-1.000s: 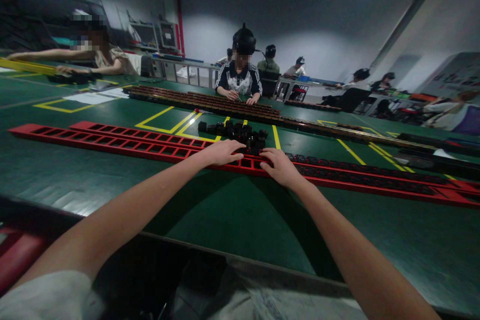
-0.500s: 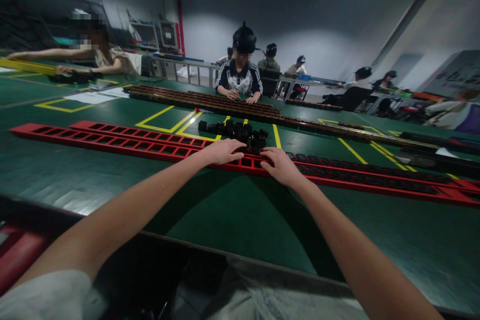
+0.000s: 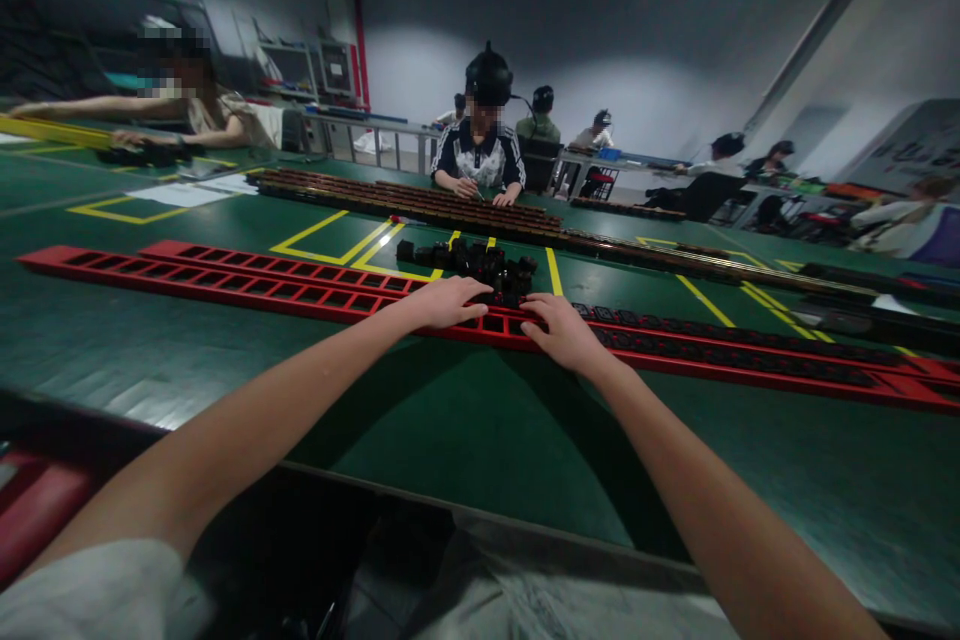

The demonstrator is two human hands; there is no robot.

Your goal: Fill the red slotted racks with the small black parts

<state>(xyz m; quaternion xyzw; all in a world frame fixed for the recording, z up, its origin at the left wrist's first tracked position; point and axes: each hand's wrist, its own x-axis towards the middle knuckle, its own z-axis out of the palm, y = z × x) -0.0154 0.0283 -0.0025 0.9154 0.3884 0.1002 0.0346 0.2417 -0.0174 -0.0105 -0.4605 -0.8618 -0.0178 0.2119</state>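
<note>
Two long red frames (image 3: 225, 292) with rows of square openings lie side by side across the green table. Black square parts (image 3: 712, 352) fill their right portion, while the openings at the left are unfilled. My left hand (image 3: 450, 302) rests over the frames near the middle, fingers apart and pointing right. Facing it, my right hand (image 3: 562, 328) touches the frames with thumb and fingers spread. Neither hand shows anything in its grip. Just beyond my fingertips sits a loose pile of black parts (image 3: 480, 260).
Long brown strips (image 3: 405, 205) lie farther back, in front of a seated person (image 3: 480, 155) across the table. Another person (image 3: 217, 115) at the left reaches along a yellow bar (image 3: 56, 131). White paper sheets (image 3: 180, 192) lie at back left; dark bars (image 3: 877, 320) at right.
</note>
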